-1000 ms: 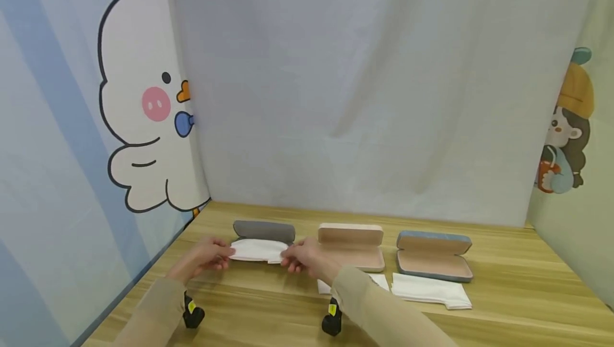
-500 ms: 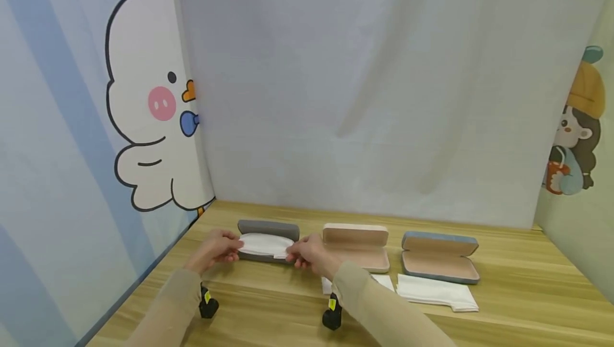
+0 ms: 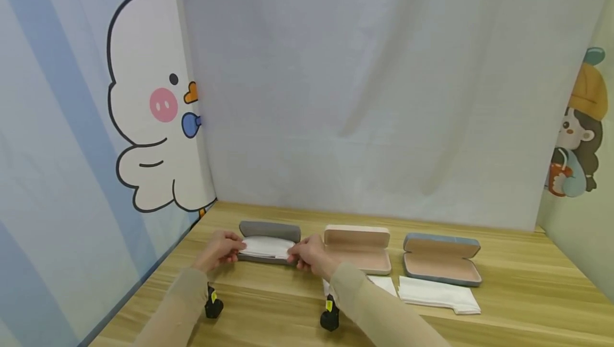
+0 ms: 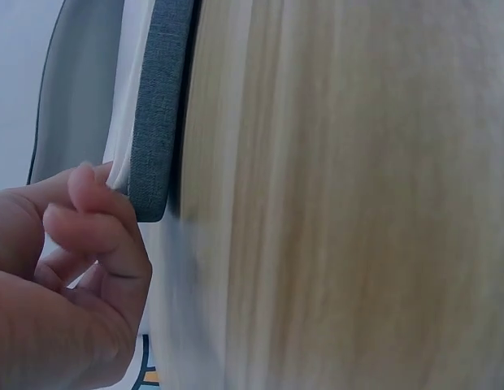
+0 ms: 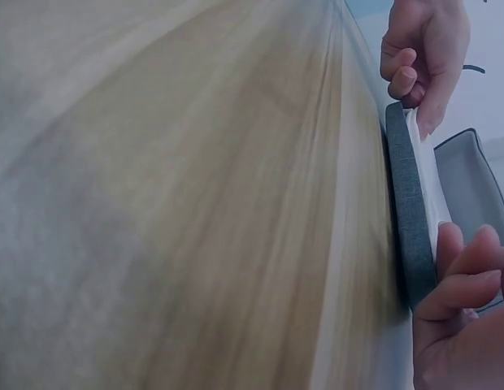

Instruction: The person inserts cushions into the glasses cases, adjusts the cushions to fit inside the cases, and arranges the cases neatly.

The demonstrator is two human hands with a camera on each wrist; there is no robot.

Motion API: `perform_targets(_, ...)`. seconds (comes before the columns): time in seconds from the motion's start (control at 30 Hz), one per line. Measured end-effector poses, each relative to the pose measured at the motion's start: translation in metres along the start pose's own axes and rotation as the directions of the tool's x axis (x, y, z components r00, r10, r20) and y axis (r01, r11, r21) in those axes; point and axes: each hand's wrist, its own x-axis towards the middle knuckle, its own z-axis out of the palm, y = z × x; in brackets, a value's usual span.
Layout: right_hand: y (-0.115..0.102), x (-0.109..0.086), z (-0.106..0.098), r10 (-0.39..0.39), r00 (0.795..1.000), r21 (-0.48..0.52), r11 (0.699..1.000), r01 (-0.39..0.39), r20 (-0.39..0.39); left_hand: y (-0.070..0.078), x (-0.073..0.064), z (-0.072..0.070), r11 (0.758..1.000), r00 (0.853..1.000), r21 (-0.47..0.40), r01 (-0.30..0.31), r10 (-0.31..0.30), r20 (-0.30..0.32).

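A grey glasses case (image 3: pixel 269 230) stands open at the left of the table, its lid tilted back. In its lower half lies a folded white cloth (image 3: pixel 266 246), its front edge along the case rim. My left hand (image 3: pixel 220 250) pinches the cloth's left end, fingertips right at the case's end. At the other end my right hand (image 3: pixel 310 253) pinches the right corner. In the left wrist view, the white cloth (image 4: pixel 123 154) shows just above the case's dark fabric side (image 4: pixel 158 114). Both hands (image 5: pixel 431 57) appear in the right wrist view, at opposite ends of the case.
Right of the grey case stand an open cream glasses case (image 3: pixel 357 259) and an open blue one (image 3: pixel 441 268), both with pink lining. Before them lie two folded white cloths, one (image 3: pixel 384 284) partly behind the right forearm, the other (image 3: pixel 437 295) farther right. A pale curtain (image 3: pixel 360 96) hangs behind.
Both hands have carried the white cloth from in front of the grey case back and down into its lower half. The case's front rim now shows below the cloth. The view has shifted slightly.
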Motion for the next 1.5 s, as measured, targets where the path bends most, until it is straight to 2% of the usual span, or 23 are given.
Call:
perform_targets(0.3, 0.002, -0.001, 0.003, -0.042, 0.997, -0.030, 0.999, 0.040, -0.063, -0.001, 0.004, 0.009, 0.996, 0.996, 0.085, 0.011, -0.004, -0.084)
perform_targets(0.53, 0.005, -0.003, 0.005, -0.087, 0.988, -0.133, 0.989, 0.070, -0.131, -0.005, 0.011, 0.012, 0.978, 0.991, 0.210, 0.014, 0.015, -0.136)
perform_targets(0.73, 0.010, -0.003, 0.007, -0.086, 0.987, -0.167, 0.984, 0.063, -0.132, -0.010, 0.012, 0.013, 0.959, 0.987, 0.282, 0.010, 0.036, -0.158)
perform_targets(0.9, 0.010, -0.005, 0.008, -0.114, 0.984, -0.227, 0.971, 0.080, -0.138, -0.014, 0.010, 0.003, 0.974, 0.995, 0.223, -0.037, 0.058, -0.085)
perform_targets(1.07, 0.003, -0.009, 0.008, -0.111, 0.988, -0.283, 0.956, 0.076, -0.110, -0.008, 0.004, -0.013, 0.982, 0.998, 0.184, -0.031, 0.020, 0.062)
perform_targets(1.17, -0.003, -0.011, 0.006, -0.075, 0.995, -0.269, 0.961, 0.054, -0.066, -0.002, 0.001, -0.020, 0.982, 0.985, 0.188, -0.034, 0.001, 0.172)
perform_targets(1.33, -0.008, -0.016, 0.003, 0.011, 1.000, -0.238, 0.971, -0.014, -0.016, 0.005, 0.000, -0.028, 0.989, 0.947, 0.141, -0.047, -0.001, 0.322)
perform_targets(1.43, -0.008, -0.018, 0.001, 0.012, 1.000, -0.261, 0.965, -0.009, 0.012, 0.006, 0.001, -0.029, 0.989, 0.927, 0.136, -0.066, 0.010, 0.375)
perform_targets(1.5, -0.007, -0.018, 0.001, -0.003, 0.999, -0.276, 0.961, 0.013, 0.037, 0.004, 0.001, -0.028, 0.984, 0.923, 0.157, -0.081, 0.014, 0.385)
